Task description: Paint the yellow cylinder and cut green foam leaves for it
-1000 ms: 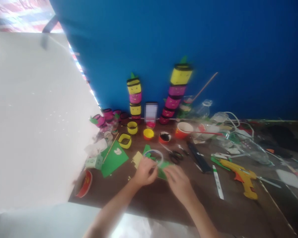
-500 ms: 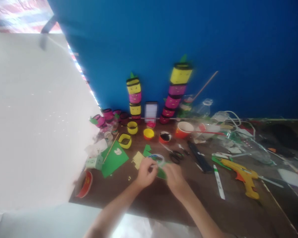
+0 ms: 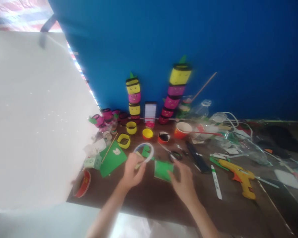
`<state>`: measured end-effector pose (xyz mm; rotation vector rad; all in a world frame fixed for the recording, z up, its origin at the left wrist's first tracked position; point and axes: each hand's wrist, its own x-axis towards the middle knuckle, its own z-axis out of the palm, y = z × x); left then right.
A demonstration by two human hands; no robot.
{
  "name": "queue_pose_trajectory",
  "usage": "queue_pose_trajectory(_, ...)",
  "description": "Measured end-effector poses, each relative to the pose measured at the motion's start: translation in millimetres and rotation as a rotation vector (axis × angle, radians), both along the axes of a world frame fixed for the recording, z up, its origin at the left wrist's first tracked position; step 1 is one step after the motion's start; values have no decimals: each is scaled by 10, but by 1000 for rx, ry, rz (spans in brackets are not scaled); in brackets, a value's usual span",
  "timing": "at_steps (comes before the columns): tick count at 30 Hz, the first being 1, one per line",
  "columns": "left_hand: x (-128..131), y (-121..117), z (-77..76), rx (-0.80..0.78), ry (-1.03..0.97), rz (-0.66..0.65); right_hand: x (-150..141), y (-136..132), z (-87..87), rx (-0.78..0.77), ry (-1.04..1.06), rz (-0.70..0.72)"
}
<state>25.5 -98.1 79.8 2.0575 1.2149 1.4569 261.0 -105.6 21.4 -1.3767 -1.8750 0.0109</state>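
My left hand (image 3: 133, 172) grips a roll of clear tape (image 3: 152, 152) by its near side, the ring tilted above the table. Through the ring show a small green scrap (image 3: 146, 150) and part of a pale yellow piece. To the right, a green rectangle (image 3: 162, 170), paper or foam sheet, has pale edges. My right hand (image 3: 184, 178) has its thumb and fingers at the right edge of this rectangle, seemingly holding it. Scissors with black handles (image 3: 175, 155) lie just beyond the right hand.
A yellow glue gun (image 3: 240, 175), a white marker (image 3: 216, 182) and a long black case (image 3: 198, 157) lie on the right. Cup rings (image 3: 124, 141) and decorated stacked towers (image 3: 173, 91) stand toward the blue wall. A green sheet (image 3: 113, 160) and a red ring (image 3: 86, 183) are left.
My hands have moved apart. The left hand has drawn the tape roll left and up, while the green rectangle has come into full view beside my right hand, which has shifted slightly right.
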Motion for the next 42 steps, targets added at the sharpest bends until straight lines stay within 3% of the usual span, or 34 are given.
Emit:
queue_pose_trajectory(2, -144, -168, 86, 120, 281, 25, -62, 4, -105, -97, -18, -9)
queue_pose_trajectory(4, -310, -334, 76, 115, 564, 76, -114, 33, -196, -168, 5, -63)
queue_pose_trajectory(7, -588, -529, -116, 30, 815, 128, -146, 120, -277, -252, 122, -97)
queue_pose_trajectory(11, -890, -686, -415, -46, 931, 231, -127, 215, -292, -293, 259, -84)
queue_pose_trajectory(13, -894, -709, -456, -89, 872, 326, -106, 224, -256, -304, 281, -59)
queue_pose_trajectory(15, -736, -653, -429, -162, 684, 297, -88, 225, -184, -327, 307, -10)
queue_pose_trajectory(19, -56, -208, -408, -441, 42, 28, -85, 301, 24, -473, 324, 242)
queue_pose_trajectory(22, 419, 257, -531, -834, -396, -146, -119, 436, 131, -550, 329, 368)
queue_pose_trajectory(26, 637, 581, -707, -934, -447, -212, -171, 613, 103, -554, 395, 389)
queue_pose_trajectory(32, 519, 596, -811, -958, -587, -184, -174, 734, -83, -454, 589, 261)
queue_pose_trajectory(37, 471, 676, -897, -968, -632, -163, -109, 751, -98, -573, 642, 279)
queue_pose_trajectory(42, 446, 694, -964, -962, -538, -184, -95, 728, -4, -688, 620, 279)
